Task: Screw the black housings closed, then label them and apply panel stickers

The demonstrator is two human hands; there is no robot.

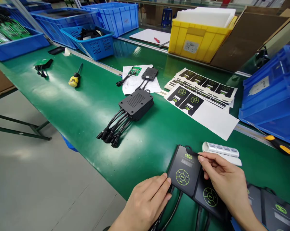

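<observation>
A black control box (184,168) with a green ring of button marks and a small window lies at the front of the bench. Along its left edge, the fingers of my left hand (148,199) grip it, with the thumb hidden. At the box's upper right corner, my right hand (225,181) pinches the edge of the black panel sticker with thumb and forefinger. Cables run out of the box towards me. A second control box (209,197) sits close against it, partly under my right hand. A roll of white labels (220,149) lies just beyond my right hand.
More control boxes (279,211) lie at the lower right. Beyond are a larger black box with cables (136,102), sticker sheets (207,117) and a yellow-handled screwdriver (74,79). A yellow crate (195,41) and blue crates (272,93) line the far and right sides.
</observation>
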